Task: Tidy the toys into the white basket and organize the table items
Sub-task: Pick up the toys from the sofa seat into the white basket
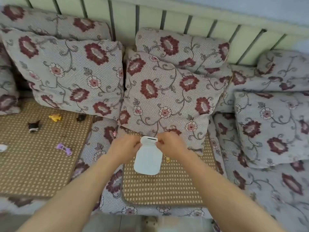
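Two hands, the left hand (128,149) and right hand (168,144), pinch the top corners of a white pouch (148,160) above the sofa's middle woven mat (163,186). Each grip is a light fingertip pinch, so the pouch could slip; toys like the purple toy (64,149) remain scattered far left.

Honestly there's nothing to read here. The white pouch (148,160) I'm holding up is blank on this side, just a dark slot near its top, no logo or print. The little toys are too small and blurry to show any letters or numbers.
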The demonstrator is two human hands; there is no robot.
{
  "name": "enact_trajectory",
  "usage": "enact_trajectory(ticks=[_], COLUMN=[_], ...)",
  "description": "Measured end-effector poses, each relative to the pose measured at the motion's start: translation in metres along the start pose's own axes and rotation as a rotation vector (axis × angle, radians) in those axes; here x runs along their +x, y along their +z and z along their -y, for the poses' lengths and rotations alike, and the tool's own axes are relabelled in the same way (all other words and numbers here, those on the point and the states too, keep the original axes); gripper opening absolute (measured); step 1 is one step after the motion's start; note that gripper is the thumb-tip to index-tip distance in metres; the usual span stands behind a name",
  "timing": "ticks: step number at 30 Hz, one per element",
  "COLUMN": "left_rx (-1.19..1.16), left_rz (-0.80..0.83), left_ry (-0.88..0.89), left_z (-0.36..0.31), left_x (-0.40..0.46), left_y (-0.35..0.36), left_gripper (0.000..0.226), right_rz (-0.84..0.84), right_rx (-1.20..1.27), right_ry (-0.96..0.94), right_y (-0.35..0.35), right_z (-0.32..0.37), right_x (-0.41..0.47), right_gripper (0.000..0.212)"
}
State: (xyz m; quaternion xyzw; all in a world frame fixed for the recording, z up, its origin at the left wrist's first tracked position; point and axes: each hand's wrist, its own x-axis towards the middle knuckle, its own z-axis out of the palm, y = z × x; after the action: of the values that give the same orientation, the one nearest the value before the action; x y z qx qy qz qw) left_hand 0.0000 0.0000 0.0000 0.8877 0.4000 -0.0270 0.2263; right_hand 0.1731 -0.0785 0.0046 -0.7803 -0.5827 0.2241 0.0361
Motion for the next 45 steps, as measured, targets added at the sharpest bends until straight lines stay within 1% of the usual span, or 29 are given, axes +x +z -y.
enact_trajectory(ticks=[1,3,4,5,7,10,11,12,15,16,18,20,23,25,27,31,35,36,38,40,41,43,45], left_rx=[-0.017,-0.084,-0.107,-0.134,-0.192,-0.291,-0.332,-0.359,-0.325,-0.317,-0.306,-0.290,-0.235,-0.205,-0.185,-0.184,-0.203,-0.201,-0.212,-0.246,-0.266,-0.274,-0.248], left_rz=[0.010,0.017,0.062,0.066,0.081,0.147,0.179,0.208,0.248,0.254,0.269,0.259,0.233,0.207,0.180,0.145,0.090,0.078,0.078,0.064,0.053,0.036,0.030], left_ry=[0.005,-0.052,-0.096,-0.117,-0.177,-0.299,-0.340,-0.369,-0.430,-0.443,-0.451,-0.491,-0.558,-0.573,-0.564,-0.534,-0.554,-0.559,-0.575,-0.582,-0.589,-0.605,-0.612], left_z=[0.007,0.023,0.029,0.039,0.052,0.069,0.074,0.079,0.089,0.089,0.090,0.089,0.091,0.089,0.089,0.087,0.089,0.092,0.100,0.107,0.109,0.113,0.118], left_x=[0.013,0.033,0.040,0.049,0.064,0.082,0.089,0.094,0.109,0.115,0.125,0.133,0.144,0.148,0.150,0.145,0.134,0.131,0.125,0.121,0.119,0.117,0.114], left_y=[0.019,0.051,0.065,0.084,0.117,0.160,0.175,0.190,0.220,0.228,0.245,0.254,0.262,0.263,0.263,0.253,0.235,0.233,0.234,0.237,0.238,0.241,0.244], left_gripper=[0.030,0.022,0.017,0.014,0.013,0.011,0.015,0.023,0.046,0.051,0.054,0.051,0.046,0.039,0.033,0.032,0.031,0.031,0.029,0.031,0.032,0.032,0.028], right_rz=[0.007,-0.004,0.040,0.047,0.073,0.080,0.075,0.076,0.086,0.096,0.090,0.072,0.070,0.073,0.067,0.089,0.085,0.082,0.094,0.145,0.163,0.151,0.100], right_rx=[0.013,0.058,0.083,0.107,0.132,0.177,0.183,0.184,0.218,0.236,0.241,0.250,0.257,0.242,0.231,0.256,0.267,0.262,0.264,0.243,0.228,0.208,0.200], right_ry=[0.004,0.070,0.134,0.160,0.219,0.328,0.355,0.381,0.415,0.426,0.424,0.419,0.408,0.407,0.408,0.401,0.347,0.344,0.362,0.408,0.434,0.464,0.460], right_y=[0.016,0.042,0.054,0.072,0.103,0.144,0.158,0.169,0.191,0.196,0.206,0.212,0.219,0.221,0.225,0.221,0.213,0.215,0.222,0.231,0.237,0.247,0.257], right_z=[-0.012,-0.034,-0.044,-0.057,-0.079,-0.105,-0.115,-0.123,-0.141,-0.146,-0.156,-0.162,-0.170,-0.174,-0.178,-0.180,-0.176,-0.175,-0.172,-0.168,-0.166,-0.163,-0.163], right_x=[0.014,0.032,0.037,0.045,0.056,0.067,0.071,0.074,0.081,0.085,0.092,0.096,0.102,0.104,0.105,0.106,0.107,0.108,0.111,0.115,0.117,0.120,0.124], right_gripper=[0.018,0.020,0.022,0.025,0.031,0.034,0.035,0.034,0.022,0.019,0.023,0.028,0.022,0.018,0.017,0.015,0.004,0.007,0.026,0.046,0.052,0.052,0.045])
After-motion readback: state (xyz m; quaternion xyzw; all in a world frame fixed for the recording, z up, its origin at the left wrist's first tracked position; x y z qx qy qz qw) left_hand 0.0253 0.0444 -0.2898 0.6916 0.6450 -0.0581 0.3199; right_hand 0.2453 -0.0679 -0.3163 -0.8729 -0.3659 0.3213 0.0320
